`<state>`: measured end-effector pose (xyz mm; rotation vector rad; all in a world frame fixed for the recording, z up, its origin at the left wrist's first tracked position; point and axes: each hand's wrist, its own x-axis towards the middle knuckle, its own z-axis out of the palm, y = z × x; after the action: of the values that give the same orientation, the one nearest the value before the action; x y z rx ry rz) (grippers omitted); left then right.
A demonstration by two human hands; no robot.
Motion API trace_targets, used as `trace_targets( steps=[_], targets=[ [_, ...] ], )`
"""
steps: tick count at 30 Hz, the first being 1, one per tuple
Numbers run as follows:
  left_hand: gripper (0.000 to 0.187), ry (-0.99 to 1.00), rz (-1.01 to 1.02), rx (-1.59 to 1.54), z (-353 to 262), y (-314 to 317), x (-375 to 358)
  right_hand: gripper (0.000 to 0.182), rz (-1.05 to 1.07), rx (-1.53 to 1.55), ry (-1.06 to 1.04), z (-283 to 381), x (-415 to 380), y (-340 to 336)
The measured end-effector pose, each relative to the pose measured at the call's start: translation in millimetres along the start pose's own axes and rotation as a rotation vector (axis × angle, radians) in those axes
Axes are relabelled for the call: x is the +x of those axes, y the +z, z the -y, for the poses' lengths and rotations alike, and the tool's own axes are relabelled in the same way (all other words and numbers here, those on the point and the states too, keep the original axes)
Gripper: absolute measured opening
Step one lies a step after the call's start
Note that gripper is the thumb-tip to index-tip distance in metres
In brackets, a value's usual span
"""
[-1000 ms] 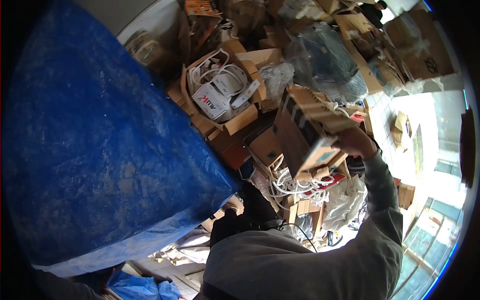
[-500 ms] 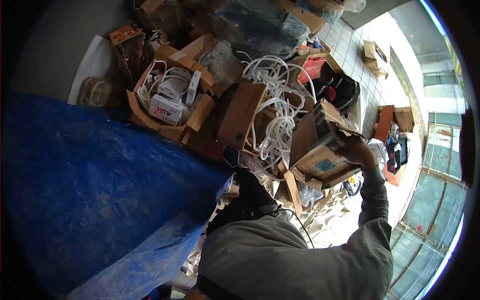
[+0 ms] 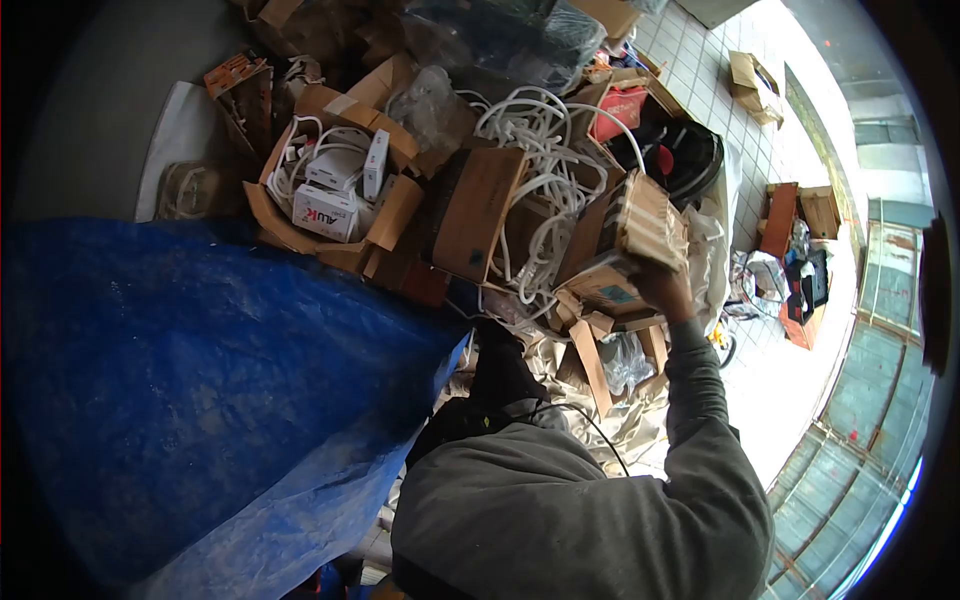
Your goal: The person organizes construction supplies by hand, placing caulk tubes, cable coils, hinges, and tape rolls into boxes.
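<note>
My right hand [image 3: 662,290] is closed on the near edge of a brown cardboard box [image 3: 610,250], which is tilted and has a teal mark on its side. This box leans beside a tangle of white tubing [image 3: 550,185]. Below it stands an open carton [image 3: 592,368] with clear plastic inside. My left hand is not visible; a dark shape near the corner of the blue tarp may hide it.
A blue tarp [image 3: 200,390] covers the left side. Behind it sits an open carton [image 3: 268,208] with white boxes [image 3: 325,211] and tubing. A black bag [image 3: 690,160] lies behind the held box. Farther right are red and brown boxes [image 3: 779,220] on the floor.
My right hand and the cardboard box have moved left and turned, and the box's striped side now shows. More of the open carton below is visible. The view has shifted slightly.
</note>
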<state>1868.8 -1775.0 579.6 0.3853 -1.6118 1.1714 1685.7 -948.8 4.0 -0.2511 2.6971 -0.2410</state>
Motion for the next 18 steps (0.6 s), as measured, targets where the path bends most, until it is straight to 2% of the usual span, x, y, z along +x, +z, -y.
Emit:
trace_targets(
  steps=[1,2,3,5,6,8,9,11,12,13,14,15,17,18],
  targets=[
    [0.035,0.154,-0.084,-0.018,-0.3,-1.8,-0.2,0.051,-0.006,-0.063,0.006,24.0,14.5,21.2],
    [0.036,-0.013,0.055,-0.153,-15.5,-15.5,1.5,0.043,-0.289,-0.213,-0.168,-0.5,37.0,108.3],
    [0.036,0.0,0.051,-0.132,-20.3,-18.5,1.3,0.042,-0.306,-0.073,-0.18,38.3,55.3,105.0],
    [0.037,0.022,0.017,-0.184,-27.1,-20.1,4.0,0.04,0.205,-0.281,0.116,119.5,105.8,61.7],
    [0.037,0.031,0.014,-0.171,-13.5,-16.9,3.8,0.04,0.204,-0.275,0.1,124.0,120.8,64.0],
    [0.039,0.047,0.04,0.003,23.8,-2.8,-3.9,0.035,0.377,-0.342,0.138,124.7,153.3,69.6],
    [0.039,0.041,0.033,0.018,17.5,-6.0,-1.9,0.035,0.364,-0.341,0.127,118.1,154.7,75.7],
    [0.04,-0.1,0.151,0.017,-0.5,-18.1,-0.5,0.031,-0.454,-0.231,-0.135,96.8,144.9,88.5],
    [0.04,-0.103,0.15,0.037,14.0,-15.1,-3.4,0.032,-0.153,-0.162,-0.021,96.0,152.2,72.5],
    [0.04,-0.02,0.182,-0.015,38.3,-9.8,-6.8,0.033,0.152,-0.095,0.094,99.7,156.4,49.8],
    [0.042,0.061,0.214,-0.069,51.5,-7.3,-9.7,0.033,0.149,-0.099,0.078,104.9,159.8,38.2],
    [0.042,0.058,0.215,-0.057,47.8,-9.3,-10.6,0.035,0.143,-0.055,0.035,109.7,160.7,29.3],
    [0.042,-0.318,0.146,-0.211,33.2,-12.4,-10.9,0.037,0.136,-0.011,-0.013,124.4,177.5,9.3],
    [0.042,-0.316,0.143,-0.205,45.6,-12.6,-13.1,0.037,0.128,0.064,-0.015,140.5,190.1,0.6]
  ],
)
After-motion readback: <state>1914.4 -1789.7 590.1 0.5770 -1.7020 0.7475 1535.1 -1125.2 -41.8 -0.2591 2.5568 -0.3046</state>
